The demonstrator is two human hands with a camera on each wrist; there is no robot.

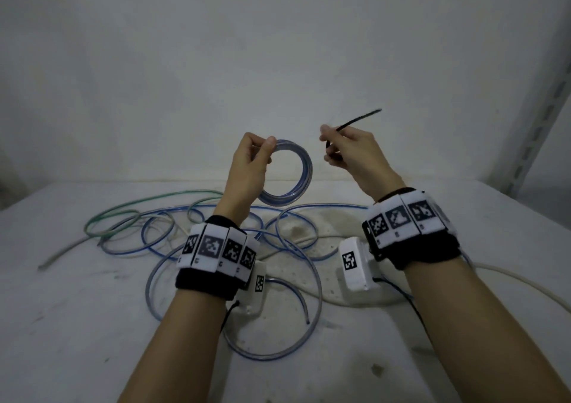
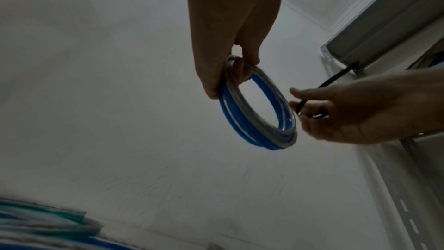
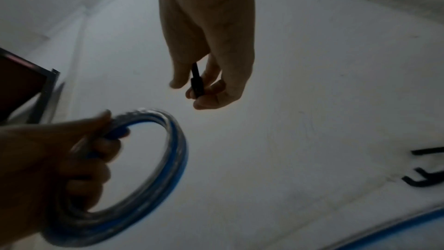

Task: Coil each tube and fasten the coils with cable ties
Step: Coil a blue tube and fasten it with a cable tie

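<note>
Lighting: dim, flat, greyish, casting soft faint shadows. Wrist views: hands showing dark against pale wall; coil (image 3: 168, 159) smearing with motion blur. Head view: edges bowing, corners darkening.

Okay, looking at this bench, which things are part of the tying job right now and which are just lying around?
In use:
- blue coil, gripped by the left hand
- black cable tie, pinched in the right hand

Lying about for now:
- loose blue tubes on the table
- green tube
- white tube
- spare ties

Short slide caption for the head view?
Left hand holds blue tube coil; right hand pinches black cable tie.
</note>
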